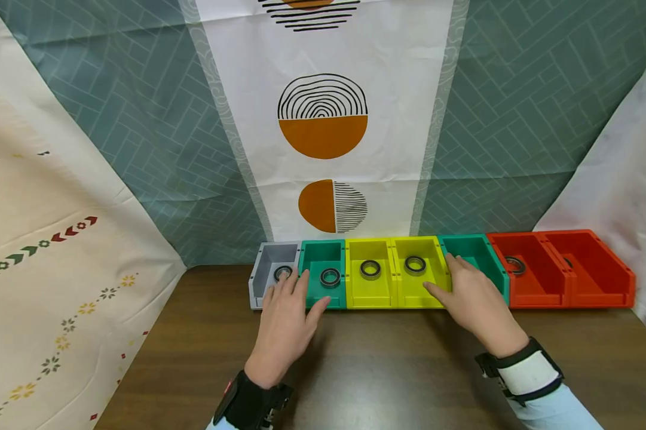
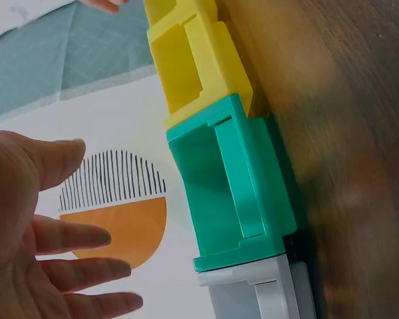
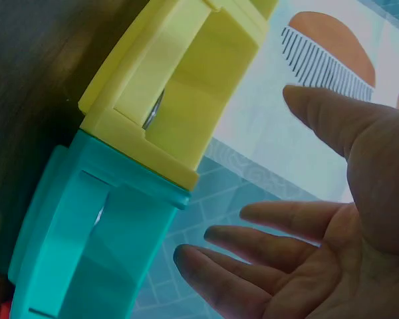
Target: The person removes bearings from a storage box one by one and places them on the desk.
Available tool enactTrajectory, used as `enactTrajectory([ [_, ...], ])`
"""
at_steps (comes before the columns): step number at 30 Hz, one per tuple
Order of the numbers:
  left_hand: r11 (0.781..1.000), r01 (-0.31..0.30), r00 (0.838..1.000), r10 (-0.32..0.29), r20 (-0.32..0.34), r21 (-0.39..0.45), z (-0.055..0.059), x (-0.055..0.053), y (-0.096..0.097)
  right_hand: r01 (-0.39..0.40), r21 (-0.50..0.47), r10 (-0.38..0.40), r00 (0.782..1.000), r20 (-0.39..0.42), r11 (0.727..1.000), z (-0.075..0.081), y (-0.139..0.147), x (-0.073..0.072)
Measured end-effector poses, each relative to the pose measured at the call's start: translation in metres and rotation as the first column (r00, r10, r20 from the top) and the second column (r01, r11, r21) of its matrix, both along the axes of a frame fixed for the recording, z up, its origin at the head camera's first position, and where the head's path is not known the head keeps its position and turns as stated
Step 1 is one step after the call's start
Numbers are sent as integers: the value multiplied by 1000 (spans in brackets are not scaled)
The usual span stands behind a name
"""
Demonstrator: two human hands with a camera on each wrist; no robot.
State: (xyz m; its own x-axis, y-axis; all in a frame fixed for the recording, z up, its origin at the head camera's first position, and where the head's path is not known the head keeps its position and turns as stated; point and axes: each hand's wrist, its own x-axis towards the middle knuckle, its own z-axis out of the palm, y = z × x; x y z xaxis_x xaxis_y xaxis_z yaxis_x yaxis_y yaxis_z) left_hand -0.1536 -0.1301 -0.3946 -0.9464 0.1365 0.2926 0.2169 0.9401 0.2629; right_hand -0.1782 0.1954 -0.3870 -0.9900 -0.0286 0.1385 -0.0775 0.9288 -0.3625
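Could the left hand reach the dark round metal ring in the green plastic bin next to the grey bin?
Likely yes: the left hand is empty and near, and the dark ring lies uncovered in the open-topped green bin.

- From far away, I see bins [image 1: 368, 301] made of smooth plastic.
- The rings [image 1: 330, 285] look like shiny metal to me.
- The table [image 1: 376, 370] looks like smooth wood (I can see it shine a bit).
- The wall hanging [image 1: 398, 137] looks like matt cloth, with creases.

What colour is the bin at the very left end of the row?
Grey. The left-end bin shows best in the head view.
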Motion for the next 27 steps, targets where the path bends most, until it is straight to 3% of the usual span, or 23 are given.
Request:
enactTrajectory([
  [8, 998, 33, 990, -27, -141, 45, 6, -2, -4, 59, -64, -57, 998, 28, 996, -6, 1, -13],
  [12, 998, 12, 984, 0, -180, 64, 15, -7, -12, 79, -63, -79, 997, 7, 995, -11, 2, -19],
  [15, 997, -16, 983, 30, -181, 76, 20, -12, -21, 93, -38, -94, 995, -28, 995, -15, 2, -23],
  [21, 992, -49, 981, 69, -182, 114, 27, -25, -36, 117, -45, -118, 993, -7, 992, -15, 6, -27],
  [27, 987, -50, 985, 74, -153, 155, 26, -42, -48, 113, -54, -113, 994, -4, 992, -16, 7, -29],
])
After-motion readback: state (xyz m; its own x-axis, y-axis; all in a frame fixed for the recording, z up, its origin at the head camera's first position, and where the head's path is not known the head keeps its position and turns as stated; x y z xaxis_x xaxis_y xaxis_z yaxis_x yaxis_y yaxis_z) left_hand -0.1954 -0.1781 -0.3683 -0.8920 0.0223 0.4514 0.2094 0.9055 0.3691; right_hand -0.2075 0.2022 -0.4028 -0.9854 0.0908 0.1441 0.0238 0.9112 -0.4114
